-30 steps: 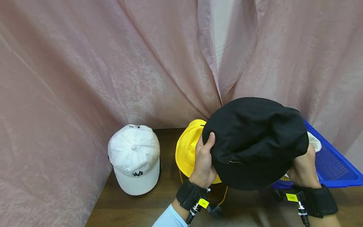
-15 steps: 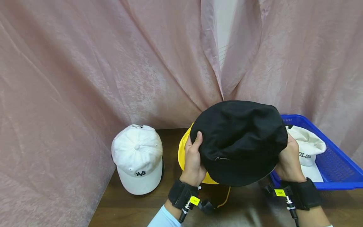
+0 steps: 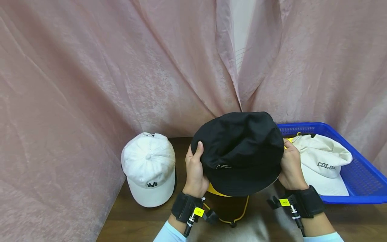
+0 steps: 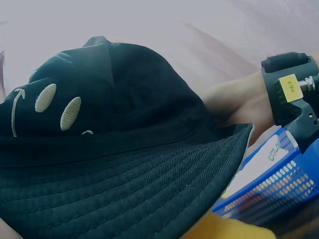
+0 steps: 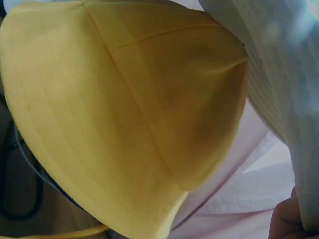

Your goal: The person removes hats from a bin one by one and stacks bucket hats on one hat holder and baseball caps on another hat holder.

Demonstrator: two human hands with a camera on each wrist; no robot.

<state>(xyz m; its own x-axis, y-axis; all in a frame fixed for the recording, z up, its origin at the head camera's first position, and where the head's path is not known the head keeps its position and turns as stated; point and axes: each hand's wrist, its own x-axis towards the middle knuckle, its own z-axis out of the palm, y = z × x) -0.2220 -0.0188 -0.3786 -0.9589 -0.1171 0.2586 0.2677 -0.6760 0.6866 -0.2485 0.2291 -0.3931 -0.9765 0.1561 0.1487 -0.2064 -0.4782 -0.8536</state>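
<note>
Head view: gripping a black hat (image 3: 239,151) from both sides, just below centre, with left hand (image 3: 195,173) and right hand (image 3: 291,169), in front of a yellow hat (image 3: 217,191); near a white cap (image 3: 148,171) at lower left and a blue basket (image 3: 364,176) with a cream cap (image 3: 326,159) at lower right.

Left wrist view: filled at left by the black hat.

Right wrist view: filled at centre by the yellow hat.

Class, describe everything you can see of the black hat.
The black hat looks like soft cloth, with a rumpled crown and a broad brim stitched in rows. Pale embroidery above the brim includes two ovals and a curved line. It is held crown up, the left hand and right hand gripping opposite sides. In the head view it hides most of the yellow hat; whether they touch is unclear.
</note>
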